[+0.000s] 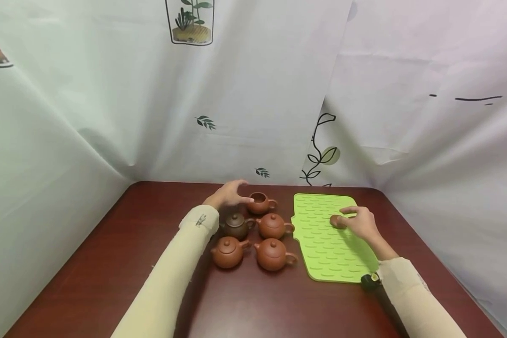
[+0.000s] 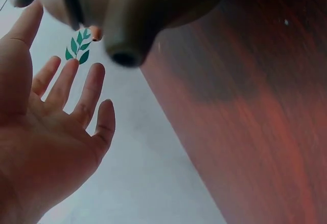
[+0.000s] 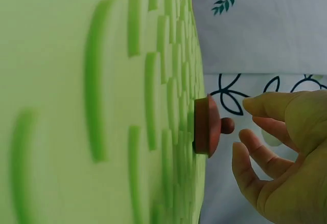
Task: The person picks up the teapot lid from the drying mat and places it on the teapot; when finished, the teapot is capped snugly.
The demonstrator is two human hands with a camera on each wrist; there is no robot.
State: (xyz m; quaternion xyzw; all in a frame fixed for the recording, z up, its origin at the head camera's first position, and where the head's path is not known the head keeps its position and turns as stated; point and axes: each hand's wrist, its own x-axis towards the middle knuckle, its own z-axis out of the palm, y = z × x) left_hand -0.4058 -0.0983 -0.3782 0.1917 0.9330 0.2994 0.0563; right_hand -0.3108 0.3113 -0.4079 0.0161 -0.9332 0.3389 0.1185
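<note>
A teapot lid (image 3: pixel 207 126) lies on the green mat, knob outward; its brick-red edge touches the mat's ridges. My right hand (image 1: pixel 360 223) is beside it, thumb and fingers spread, with a gap between fingertips and knob in the right wrist view. At the back of the table stands a lidless reddish-brown teapot (image 1: pixel 260 205), its round mouth exposed. My left hand (image 1: pixel 230 194) reaches to its left side, fingers spread and thumb near the rim. Whether that thumb touches the rim I cannot tell. Close to the left wrist camera is a dark teapot's spout (image 2: pixel 130 40).
In front of the lidless pot stand a dark brown lidded teapot (image 1: pixel 236 228) and three reddish-brown lidded ones, such as the front right teapot (image 1: pixel 271 256). The green mat (image 1: pixel 325 263) lies to their right on the dark red table (image 1: pixel 245 305). A white curtain (image 1: pixel 262 94) hangs behind.
</note>
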